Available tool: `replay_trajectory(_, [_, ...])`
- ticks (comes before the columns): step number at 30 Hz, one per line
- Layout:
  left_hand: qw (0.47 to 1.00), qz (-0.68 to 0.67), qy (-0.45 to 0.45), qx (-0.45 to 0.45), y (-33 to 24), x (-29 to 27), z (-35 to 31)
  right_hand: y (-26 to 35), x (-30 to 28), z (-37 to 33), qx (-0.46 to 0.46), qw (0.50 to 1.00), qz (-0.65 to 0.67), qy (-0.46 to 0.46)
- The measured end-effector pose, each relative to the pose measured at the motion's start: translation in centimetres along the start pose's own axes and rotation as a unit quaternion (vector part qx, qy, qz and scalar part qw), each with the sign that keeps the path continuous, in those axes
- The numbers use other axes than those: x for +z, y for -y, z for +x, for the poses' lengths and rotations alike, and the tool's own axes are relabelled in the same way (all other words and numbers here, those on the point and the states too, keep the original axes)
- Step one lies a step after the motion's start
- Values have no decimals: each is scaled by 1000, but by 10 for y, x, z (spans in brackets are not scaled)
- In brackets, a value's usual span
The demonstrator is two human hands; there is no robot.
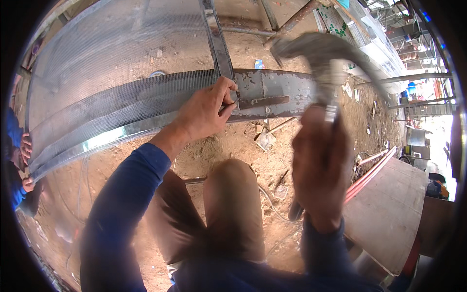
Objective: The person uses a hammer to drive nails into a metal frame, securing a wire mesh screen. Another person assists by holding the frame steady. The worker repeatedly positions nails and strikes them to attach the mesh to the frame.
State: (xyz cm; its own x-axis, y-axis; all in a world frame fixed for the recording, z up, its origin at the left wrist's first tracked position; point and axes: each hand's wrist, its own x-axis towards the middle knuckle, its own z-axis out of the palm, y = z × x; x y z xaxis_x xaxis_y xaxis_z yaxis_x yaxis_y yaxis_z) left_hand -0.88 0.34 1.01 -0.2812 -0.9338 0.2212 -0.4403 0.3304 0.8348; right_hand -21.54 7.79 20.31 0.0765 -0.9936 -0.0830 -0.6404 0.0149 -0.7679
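Observation:
A claw hammer is raised above the right end of a rusty grey metal beam, blurred by motion. My right hand is wrapped round its handle. With fingers and thumb pinched together, my left hand is at the corner of a metal-framed mesh panel lying over the beam. What those fingertips hold is too small to make out. Just right of them, a narrow flat metal piece lies along the beam; whether the fingers touch it, I cannot tell.
At the left edge, another person's hands grip the panel's far end. A pale board and pinkish pipes lie to the right. Below the beam, a small block and a cable rest on the dirt floor.

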Motion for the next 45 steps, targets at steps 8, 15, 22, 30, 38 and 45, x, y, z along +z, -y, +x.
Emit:
replay_trajectory(8, [1000, 17, 3, 1, 1, 5, -3, -63, 55, 20, -130, 982, -140, -6])
replay_trajectory(15, [1000, 8, 7, -5, 1, -1, 1, -29, 21, 16, -212, 967, -117, -82])
replay_trajectory(22, [999, 27, -23, 27, 1, 4, -2, -61, 49, 21, -69, 993, -98, 21])
replay_trajectory(30, [999, 18, -13, 29, 4, 3, 2, -50, 24, 44, -88, 990, -71, -81])
replay_trajectory(38, [994, 52, -41, 82, 7, 4, 2, -204, 1, 123, -56, 945, -265, -183])
replay_trajectory(45, [994, 50, -46, 91, 10, 9, -1, -273, -33, 190, -52, 928, -344, -132])
